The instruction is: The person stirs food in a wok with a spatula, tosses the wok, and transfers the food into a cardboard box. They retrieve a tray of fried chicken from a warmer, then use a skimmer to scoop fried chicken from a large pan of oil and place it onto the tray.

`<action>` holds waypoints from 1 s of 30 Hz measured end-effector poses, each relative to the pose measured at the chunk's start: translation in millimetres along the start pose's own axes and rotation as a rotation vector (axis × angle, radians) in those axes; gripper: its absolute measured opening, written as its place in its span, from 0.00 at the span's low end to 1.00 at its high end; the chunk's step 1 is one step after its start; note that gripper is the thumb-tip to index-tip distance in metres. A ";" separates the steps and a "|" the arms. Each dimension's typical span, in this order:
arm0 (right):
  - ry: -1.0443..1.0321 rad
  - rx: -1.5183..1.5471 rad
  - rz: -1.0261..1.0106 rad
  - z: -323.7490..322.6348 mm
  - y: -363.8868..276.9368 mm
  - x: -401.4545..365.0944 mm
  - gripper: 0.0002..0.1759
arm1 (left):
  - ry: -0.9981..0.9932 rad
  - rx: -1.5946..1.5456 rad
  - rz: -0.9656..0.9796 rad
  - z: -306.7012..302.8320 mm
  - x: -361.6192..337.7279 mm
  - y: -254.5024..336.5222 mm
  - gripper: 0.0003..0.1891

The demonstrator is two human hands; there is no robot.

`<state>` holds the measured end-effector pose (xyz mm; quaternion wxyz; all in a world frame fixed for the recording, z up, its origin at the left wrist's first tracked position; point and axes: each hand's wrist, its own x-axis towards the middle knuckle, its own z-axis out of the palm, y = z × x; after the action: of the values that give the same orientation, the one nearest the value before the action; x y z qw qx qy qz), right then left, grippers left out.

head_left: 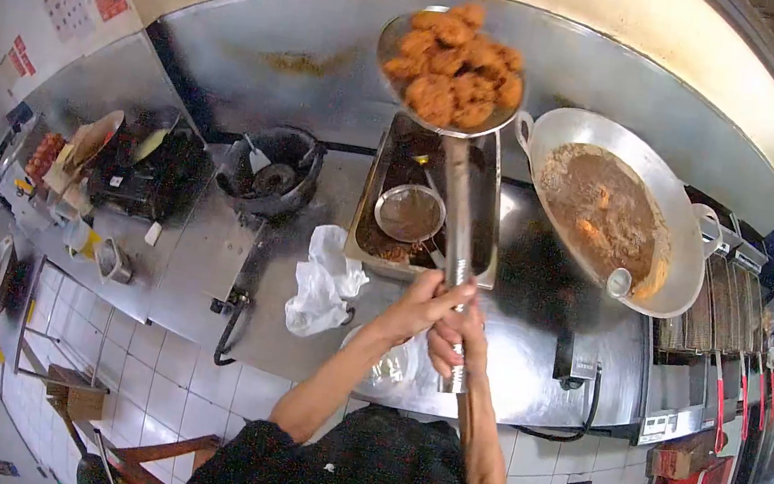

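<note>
Both my hands are wrapped around the long metal handle of a large skimmer (pixel 457 192). My left hand (pixel 421 306) grips higher up, and my right hand (pixel 457 341) is just below it near the handle's end. A heap of browned fried pieces (pixel 456 73), perhaps chicken, fills the skimmer's bowl, slightly blurred. The bowl is raised above the far end of a deep metal tray (pixel 359 240). Inside that tray are a small round strainer (pixel 410 213) and dark liquid or crumbs. To the right, a big wok (pixel 567 129) holds bubbling brown oil (pixel 598 189) with a few pieces floating in it.
A ladle (pixel 619 282) rests at the wok's near edge. Crumpled white plastic (pixel 325 283) and a clear bowl (pixel 379 368) lie left of my hands. A black pot (pixel 271 173) stands farther left. Wire fry baskets (pixel 715 309) with red handles are at the right.
</note>
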<state>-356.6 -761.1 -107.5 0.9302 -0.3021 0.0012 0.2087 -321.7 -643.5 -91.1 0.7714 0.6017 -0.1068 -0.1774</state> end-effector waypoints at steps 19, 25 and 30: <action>0.182 -0.096 0.090 -82.2 69.0 82.0 0.06 | 0.140 -0.042 -0.311 -93.5 47.6 -133.4 0.24; 0.155 -0.198 0.204 -116.1 92.1 97.2 0.04 | 0.238 0.873 -0.089 -113.7 37.2 -147.5 0.15; 0.151 -0.174 0.246 -113.3 93.6 103.3 0.10 | 0.459 0.895 -0.101 -75.5 -2.8 -97.2 0.15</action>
<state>-284.7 -716.4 -265.9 0.8652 -0.3940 0.0900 0.2968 -309.8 -595.9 -204.0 0.4317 0.9014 0.0294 -0.0145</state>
